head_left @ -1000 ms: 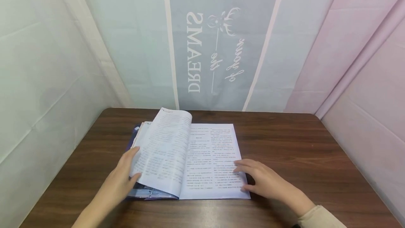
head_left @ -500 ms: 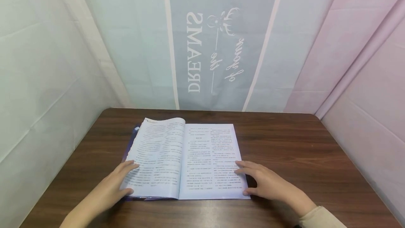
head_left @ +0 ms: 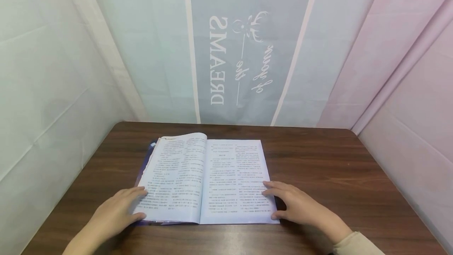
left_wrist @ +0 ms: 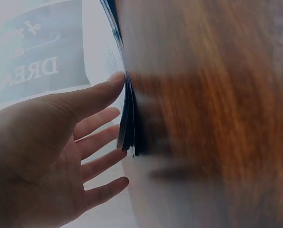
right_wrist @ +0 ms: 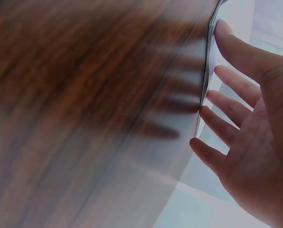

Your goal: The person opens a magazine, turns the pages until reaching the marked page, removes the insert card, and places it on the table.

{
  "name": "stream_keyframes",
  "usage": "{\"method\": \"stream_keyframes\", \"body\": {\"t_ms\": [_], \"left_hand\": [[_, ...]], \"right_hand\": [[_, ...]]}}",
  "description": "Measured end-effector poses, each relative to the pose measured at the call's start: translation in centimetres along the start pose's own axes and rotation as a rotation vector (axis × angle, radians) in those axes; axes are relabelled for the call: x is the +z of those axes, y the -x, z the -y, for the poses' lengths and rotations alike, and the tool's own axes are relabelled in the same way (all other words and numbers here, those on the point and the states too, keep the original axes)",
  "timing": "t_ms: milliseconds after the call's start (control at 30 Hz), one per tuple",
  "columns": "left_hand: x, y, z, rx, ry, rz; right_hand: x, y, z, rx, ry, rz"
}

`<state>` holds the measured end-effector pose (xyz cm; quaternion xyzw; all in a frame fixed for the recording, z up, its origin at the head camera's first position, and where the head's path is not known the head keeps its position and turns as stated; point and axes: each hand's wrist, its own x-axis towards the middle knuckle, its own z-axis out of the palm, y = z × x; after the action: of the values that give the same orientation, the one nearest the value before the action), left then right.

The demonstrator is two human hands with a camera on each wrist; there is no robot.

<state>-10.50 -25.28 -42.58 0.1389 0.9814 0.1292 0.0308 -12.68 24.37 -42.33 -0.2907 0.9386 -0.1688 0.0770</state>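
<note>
An open magazine (head_left: 231, 176) with densely printed pages lies on the table, its left page (head_left: 173, 180) bulging up near the spine. My left hand (head_left: 113, 209) rests at the lower left edge, thumb and fingertips on the margin of that page. A strip of dark blue cover (head_left: 146, 164) shows beyond the left page. At the lower right edge my right hand (head_left: 293, 202) touches the right page with spread fingertips. Both wrist views show relaxed, slightly bent fingers against the page edges, the left hand (left_wrist: 51, 142) by the dark cover edge (left_wrist: 128, 118) and the right hand (right_wrist: 260, 128) by thin stacked sheets.
The dark brown wooden table (head_left: 325, 164) extends around the magazine on every side. A printed cloth backdrop (head_left: 244, 62) with mirrored lettering hangs behind its far edge. Pale cloth walls (head_left: 46, 89) stand at the left and right.
The lifted left page has come down flat onto the left stack. My left hand has moved down and left with it to the edge. The right hand has barely moved.
</note>
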Motion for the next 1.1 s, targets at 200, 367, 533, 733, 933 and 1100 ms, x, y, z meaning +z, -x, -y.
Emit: {"method": "stream_keyframes", "body": {"t_ms": [200,367,533,733,933,1100], "left_hand": [[0.0,0.3,0.3,-0.014,0.027,-0.012],[0.1,0.4,0.4,0.0,0.016,-0.024],[-0.1,0.4,0.1,0.015,-0.001,-0.038],[0.0,0.4,-0.1,0.022,-0.001,-0.036],[0.1,0.1,-1.3,0.05,0.021,-0.056],[0.0,-0.4,-2.9,0.083,0.053,-0.058]], "right_hand": [[0.1,0.0,0.3,-0.016,0.031,-0.015],[0.1,0.0,0.3,-0.017,0.05,-0.027],[0.0,-0.2,0.3,-0.018,0.046,-0.037],[-0.2,-0.4,0.5,-0.003,0.039,-0.067],[-0.7,-1.1,0.9,-0.031,0.07,-0.168],[-1.0,-1.7,1.0,-0.091,0.084,-0.268]]}}
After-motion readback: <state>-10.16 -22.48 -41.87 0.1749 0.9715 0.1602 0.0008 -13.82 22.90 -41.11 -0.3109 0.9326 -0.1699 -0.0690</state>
